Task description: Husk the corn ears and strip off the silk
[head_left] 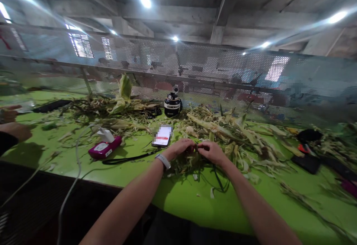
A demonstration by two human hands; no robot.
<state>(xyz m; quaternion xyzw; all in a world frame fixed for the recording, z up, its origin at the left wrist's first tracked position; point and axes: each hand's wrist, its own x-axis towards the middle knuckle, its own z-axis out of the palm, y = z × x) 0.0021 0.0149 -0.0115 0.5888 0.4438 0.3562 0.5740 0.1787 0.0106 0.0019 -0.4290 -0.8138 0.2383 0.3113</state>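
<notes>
My left hand (182, 147), with a pale watch band (163, 161) on the wrist, and my right hand (211, 151) meet close together above the green table (192, 215). The fingers of both are closed in a pinch around something small and dark that I cannot make out. Beneath them lies a loose heap of shredded plant strips (185, 166). A dark green strand (220, 181) trails onto the table below my right hand. Just beyond my left hand is a phone (162, 136) with its screen lit, and a black strap (131, 158) lies nearby.
Corn husks (223, 128) are piled behind my hands, with more (122, 102) at back left. A black mug (172, 105) stands before the perforated screen (195, 63). A magenta power block (104, 148) with a white cable (79, 167) sits left. Another person's hand (18, 130) shows far left.
</notes>
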